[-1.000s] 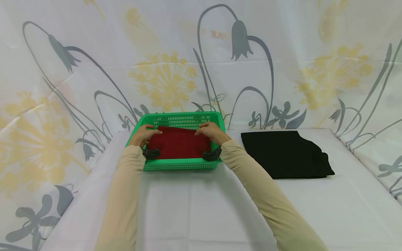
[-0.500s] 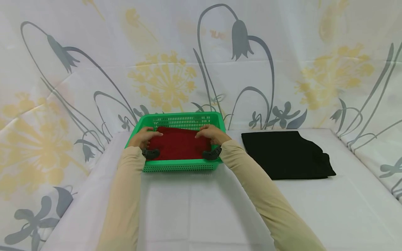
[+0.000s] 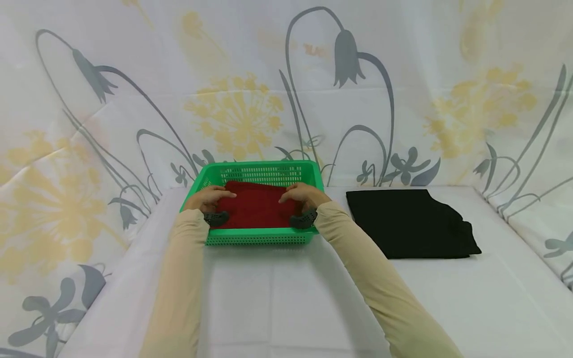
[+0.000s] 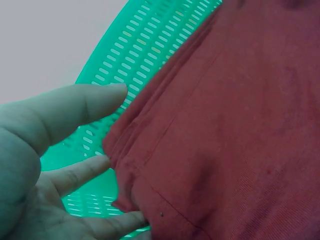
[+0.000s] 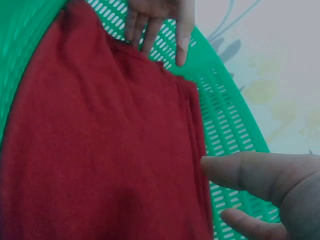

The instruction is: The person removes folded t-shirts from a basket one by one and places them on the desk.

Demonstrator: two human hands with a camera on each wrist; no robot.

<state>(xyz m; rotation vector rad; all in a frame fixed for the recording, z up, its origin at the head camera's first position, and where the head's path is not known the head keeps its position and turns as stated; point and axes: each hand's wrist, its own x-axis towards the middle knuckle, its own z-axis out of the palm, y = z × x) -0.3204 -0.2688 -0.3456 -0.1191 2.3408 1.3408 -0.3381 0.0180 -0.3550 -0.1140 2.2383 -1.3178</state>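
Note:
A folded red cloth point(image 3: 257, 206) lies in a green plastic basket point(image 3: 255, 232) with slotted walls. At its left end is my left hand point(image 3: 206, 198); the left wrist view shows the lower fingertips touching the cloth's edge, thumb point(image 4: 95, 102) spread apart from them. My right hand point(image 3: 306, 195) is at the other end, inside the basket. From the right wrist view, its thumb point(image 5: 240, 170) points at the layered edge of the cloth, at or very near it, and a finger sits apart below. Neither hand pinches the cloth. The far fingertips of both hands are partly hidden in the head view.
A folded black garment point(image 3: 407, 223) lies flat to the right of the basket, beside the right forearm. White cloth point(image 3: 250, 298) covers the table. Behind it hangs a flower-patterned sheet point(image 3: 241, 109). Dark wrist mounts point(image 3: 303, 220) hang under the wrists, near the basket's front rim.
Both hands have sunk slightly lower into the basket, and the left thumb has shifted a little inward over the red cloth. The head view has shifted slightly; basket and black garment stay in place.

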